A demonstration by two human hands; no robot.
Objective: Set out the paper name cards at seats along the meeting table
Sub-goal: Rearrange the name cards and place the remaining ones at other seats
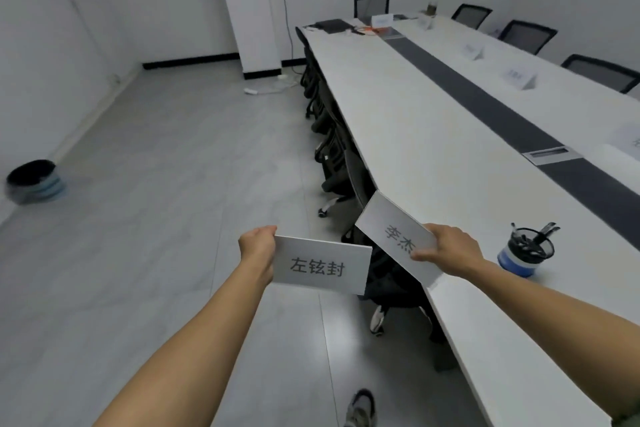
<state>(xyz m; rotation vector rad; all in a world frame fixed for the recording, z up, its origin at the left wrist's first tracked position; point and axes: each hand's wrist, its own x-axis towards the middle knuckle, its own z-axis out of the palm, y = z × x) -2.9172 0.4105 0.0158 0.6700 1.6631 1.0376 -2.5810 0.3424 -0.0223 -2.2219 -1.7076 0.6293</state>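
The person stands at the near long edge of the meeting table (433,121) with 2 name cards in the air, so the step in hand looks like carrying cards to seats on this side, which has none placed yet. The left hand (258,246) pinches the left edge of the card reading 左铉封 (322,265), held over the floor beside the table. The right hand (446,248) grips the lower right corner of the card reading 李杰 (398,239), thumb on its face, tilted over the table edge. Across the table, at least 3 folded cards (519,77) already stand before the far chairs (528,36), with another at the head end. The next move likely calls for lowering the right-hand card onto the tabletop before the nearest tucked-in chair, standing it with its name legible. A mesh pen holder (528,248) on the table by the right hand holds dark pens; a bin (34,180) on the floor by the wall has a dark liner, its contents unseen.
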